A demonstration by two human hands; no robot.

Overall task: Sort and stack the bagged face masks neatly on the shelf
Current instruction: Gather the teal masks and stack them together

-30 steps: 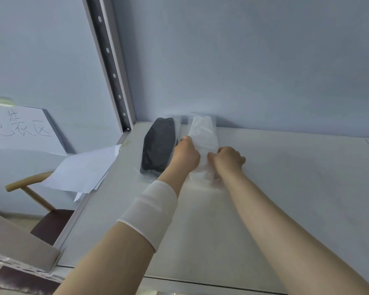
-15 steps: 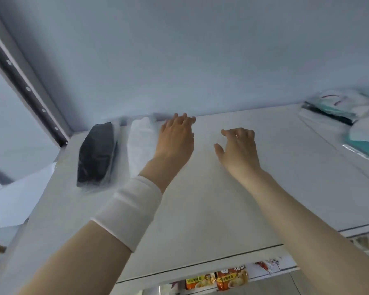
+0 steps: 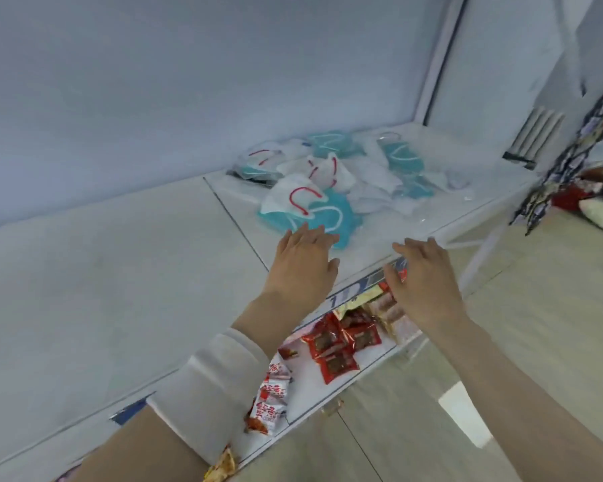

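Both hands, left hand [image 3: 302,262] and right hand [image 3: 423,273], empty, fingers loose; slick bagged masks [image 3: 314,217] near shelf [image 3: 119,273] edge may slide off.

Mask pile [image 3: 331,175] blurred, perhaps bagged, lower-shelf snacks [image 3: 342,340] partly hidden

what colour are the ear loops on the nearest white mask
Red ear loops, clearest in the head view.

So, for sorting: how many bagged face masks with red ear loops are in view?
3: back-left mask, middle mask, front mask; more may be hidden underneath.
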